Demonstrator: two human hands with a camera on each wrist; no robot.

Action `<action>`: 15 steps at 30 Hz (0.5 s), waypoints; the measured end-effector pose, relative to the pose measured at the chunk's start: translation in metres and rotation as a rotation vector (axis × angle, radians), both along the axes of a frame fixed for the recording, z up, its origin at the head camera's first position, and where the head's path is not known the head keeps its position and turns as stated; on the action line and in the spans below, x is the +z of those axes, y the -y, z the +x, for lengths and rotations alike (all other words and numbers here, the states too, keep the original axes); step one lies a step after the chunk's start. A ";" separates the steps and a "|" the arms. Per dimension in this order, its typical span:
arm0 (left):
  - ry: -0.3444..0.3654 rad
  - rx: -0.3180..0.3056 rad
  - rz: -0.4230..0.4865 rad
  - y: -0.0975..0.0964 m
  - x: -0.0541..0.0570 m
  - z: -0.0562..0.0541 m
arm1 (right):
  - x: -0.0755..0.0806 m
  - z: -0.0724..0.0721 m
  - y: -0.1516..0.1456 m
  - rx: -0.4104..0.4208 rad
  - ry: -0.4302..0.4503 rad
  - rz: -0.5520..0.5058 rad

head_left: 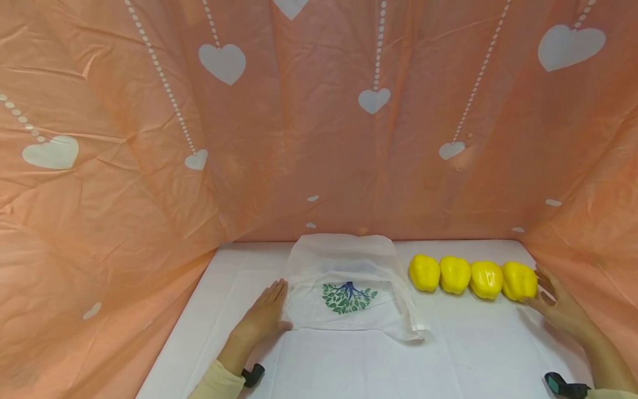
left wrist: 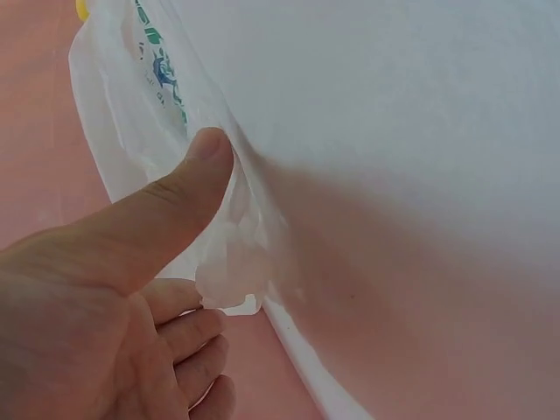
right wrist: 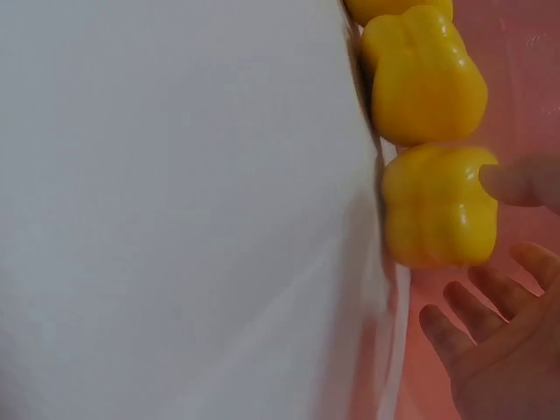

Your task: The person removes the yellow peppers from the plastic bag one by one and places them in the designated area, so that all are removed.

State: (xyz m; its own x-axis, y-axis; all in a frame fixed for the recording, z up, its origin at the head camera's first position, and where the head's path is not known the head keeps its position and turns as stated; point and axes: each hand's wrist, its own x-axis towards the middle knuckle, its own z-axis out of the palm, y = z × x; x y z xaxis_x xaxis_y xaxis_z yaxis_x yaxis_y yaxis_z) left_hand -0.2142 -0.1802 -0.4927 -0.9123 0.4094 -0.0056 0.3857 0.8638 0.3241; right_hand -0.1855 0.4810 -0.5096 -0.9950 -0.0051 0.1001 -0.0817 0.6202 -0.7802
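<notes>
A thin white plastic bag (head_left: 344, 263) with a green and blue tree print lies flat on the white table, the tree upside down from here. My left hand (head_left: 261, 316) rests at the bag's left edge with fingers straight; in the left wrist view its thumb (left wrist: 188, 188) lies against the bag's edge. Several yellow bell peppers stand in a row right of the bag. Beside the rightmost bell pepper (head_left: 519, 281) is my right hand (head_left: 560, 307), fingers spread. The right wrist view has the thumb (right wrist: 516, 181) at that pepper's side and the other fingers apart from it.
The white table (head_left: 423, 371) stretches out in front of the bag and peppers. Orange sheeting (head_left: 324, 166) with pale hearts hangs behind it and along both sides. A dark device is strapped at each wrist.
</notes>
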 end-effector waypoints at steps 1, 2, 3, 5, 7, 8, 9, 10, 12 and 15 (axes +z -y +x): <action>0.001 0.000 0.003 0.001 0.000 0.000 | 0.001 0.000 0.000 -0.002 -0.006 0.002; 0.000 0.000 0.007 0.001 0.000 0.000 | 0.001 0.000 0.001 -0.001 -0.020 0.001; 0.001 0.002 0.012 0.001 0.001 0.000 | 0.001 0.001 0.002 0.000 -0.033 0.001; 0.001 0.005 0.012 0.002 0.001 -0.001 | 0.000 0.003 0.005 -0.003 -0.084 -0.002; 0.001 0.010 0.005 0.002 0.002 0.000 | 0.002 0.005 0.007 -0.003 -0.120 -0.003; -0.001 0.012 0.004 0.003 0.003 0.000 | 0.002 0.006 0.009 -0.002 -0.133 -0.007; -0.004 0.012 0.002 0.003 0.003 0.000 | 0.004 0.007 0.011 -0.005 -0.140 -0.008; -0.008 0.011 0.001 0.003 0.004 0.000 | 0.005 0.008 0.012 -0.009 -0.142 -0.010; -0.020 0.008 0.005 0.004 0.006 0.001 | 0.009 0.010 0.015 -0.016 -0.142 0.001; -0.040 0.004 0.004 0.005 0.010 0.002 | 0.013 0.012 0.022 -0.022 -0.175 0.030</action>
State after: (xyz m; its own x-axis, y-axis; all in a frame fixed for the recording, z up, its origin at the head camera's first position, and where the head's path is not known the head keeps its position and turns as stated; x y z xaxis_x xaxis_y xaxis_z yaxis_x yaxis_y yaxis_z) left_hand -0.2117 -0.1851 -0.4831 -0.9134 0.4057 0.0323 0.3948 0.8640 0.3124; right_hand -0.1737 0.4595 -0.4968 -0.9622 0.0105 0.2722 -0.2012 0.6463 -0.7361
